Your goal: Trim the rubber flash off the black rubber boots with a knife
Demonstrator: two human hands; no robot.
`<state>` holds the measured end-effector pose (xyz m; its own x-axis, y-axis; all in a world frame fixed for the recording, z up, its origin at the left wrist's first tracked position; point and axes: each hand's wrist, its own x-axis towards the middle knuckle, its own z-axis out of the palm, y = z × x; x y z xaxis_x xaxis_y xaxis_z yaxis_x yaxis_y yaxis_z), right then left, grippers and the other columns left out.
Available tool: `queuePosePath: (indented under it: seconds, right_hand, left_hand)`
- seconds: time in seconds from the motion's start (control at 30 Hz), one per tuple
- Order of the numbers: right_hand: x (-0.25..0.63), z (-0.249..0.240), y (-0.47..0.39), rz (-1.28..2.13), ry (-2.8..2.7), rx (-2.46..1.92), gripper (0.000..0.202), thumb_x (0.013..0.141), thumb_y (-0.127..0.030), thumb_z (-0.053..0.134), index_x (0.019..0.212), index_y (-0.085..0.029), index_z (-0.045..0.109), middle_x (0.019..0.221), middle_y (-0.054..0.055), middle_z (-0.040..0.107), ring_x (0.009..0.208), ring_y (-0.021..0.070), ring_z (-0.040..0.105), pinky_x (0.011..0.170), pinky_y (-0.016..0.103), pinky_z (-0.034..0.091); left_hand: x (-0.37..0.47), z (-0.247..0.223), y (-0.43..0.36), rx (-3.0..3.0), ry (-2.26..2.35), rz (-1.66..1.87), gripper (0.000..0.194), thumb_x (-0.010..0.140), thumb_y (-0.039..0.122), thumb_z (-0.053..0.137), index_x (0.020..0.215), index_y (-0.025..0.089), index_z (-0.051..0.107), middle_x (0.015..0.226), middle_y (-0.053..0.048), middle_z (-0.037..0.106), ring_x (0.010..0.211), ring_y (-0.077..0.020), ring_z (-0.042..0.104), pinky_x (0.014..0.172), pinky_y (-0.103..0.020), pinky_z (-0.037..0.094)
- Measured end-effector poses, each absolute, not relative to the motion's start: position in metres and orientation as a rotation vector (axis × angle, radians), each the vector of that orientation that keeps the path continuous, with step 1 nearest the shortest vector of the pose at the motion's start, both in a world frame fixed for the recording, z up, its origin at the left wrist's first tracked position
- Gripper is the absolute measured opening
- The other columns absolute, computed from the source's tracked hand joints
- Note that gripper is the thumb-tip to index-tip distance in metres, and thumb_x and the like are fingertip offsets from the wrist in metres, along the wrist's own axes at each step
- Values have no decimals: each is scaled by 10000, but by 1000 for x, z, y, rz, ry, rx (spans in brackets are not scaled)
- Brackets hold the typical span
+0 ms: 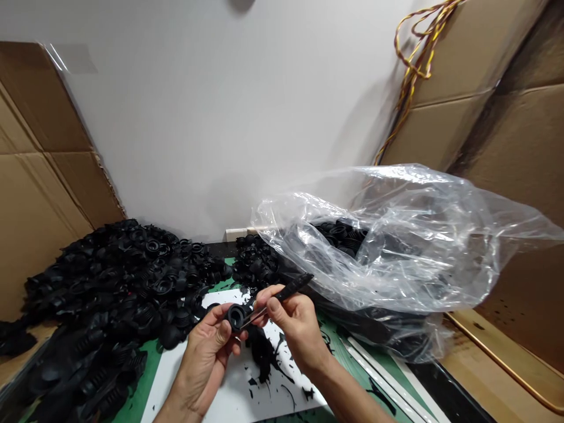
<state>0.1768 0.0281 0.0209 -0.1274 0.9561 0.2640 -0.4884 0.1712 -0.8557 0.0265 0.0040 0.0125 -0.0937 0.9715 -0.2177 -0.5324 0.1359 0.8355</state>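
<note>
My left hand (210,349) is closed on a black rubber part (235,318) with a round, ring-shaped opening, held up over the white sheet. In my right hand (291,320) is a slim black-handled trimming tool (294,288), gripped like a pen. Its thin metal tip points left and reaches the rim of the opening; whether it is cutting in cannot be made out. Beneath both hands, black rubber scraps (263,352) and thin trimmed strips lie scattered on the white sheet (220,388).
A large heap of black rubber parts (132,264) covers the left side. At right stands a clear plastic bag (418,247) with more black parts inside. White strips (388,379) lie on the green mat (152,358). Cardboard panels (44,135) flank the workplace; twisted wires (412,70) hang at right.
</note>
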Motion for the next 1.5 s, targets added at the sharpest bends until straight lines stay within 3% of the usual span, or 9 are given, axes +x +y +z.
queuePosePath:
  seconds: [0.17,0.53,1.13,1.23,1.4,1.5]
  right_hand:
    - [170,22,24,1425,-1047,-643,357,676,-476,724,728,-134,636,623,35,651,562,166,639,581,288,546]
    - [171,19,29,1573,-954,-583,408,645,-510,735,716,-119,640,558,44,661,473,154,629,524,258,508]
    - [172,16,28,1593,-1009,-609,414,688,-533,681,727,-127,610,488,30,624,447,171,611,538,293,500]
    - [173,20,22,1363,-1184,-685,318,778,-459,615,720,-147,590,566,37,623,501,171,611,543,295,496]
    - [177,24,16,517,-1573,-706,180,879,-238,474,746,-184,584,693,56,600,605,154,567,547,268,452]
    - [178,25,15,364,-1676,-681,182,889,-170,424,780,-191,568,701,64,599,623,155,559,544,263,444]
  left_hand:
    - [25,9,4,614,943,1366,395,502,262,860,830,123,690,718,-65,703,572,-142,620,434,-183,441]
    - [28,14,3,614,936,1345,421,462,282,872,812,136,692,681,-55,699,550,-138,611,424,-179,440]
    - [28,13,3,638,950,1341,405,469,287,871,805,136,701,667,-54,684,532,-125,576,433,-187,428]
    - [29,14,3,693,989,1362,386,490,280,863,811,134,706,650,-40,668,520,-116,561,441,-187,420]
    - [33,14,0,752,1048,1395,390,492,277,862,816,127,706,618,-15,635,494,-103,545,446,-187,396]
    - [35,13,0,713,1038,1388,407,478,298,866,804,120,700,615,-26,642,481,-102,538,422,-183,374]
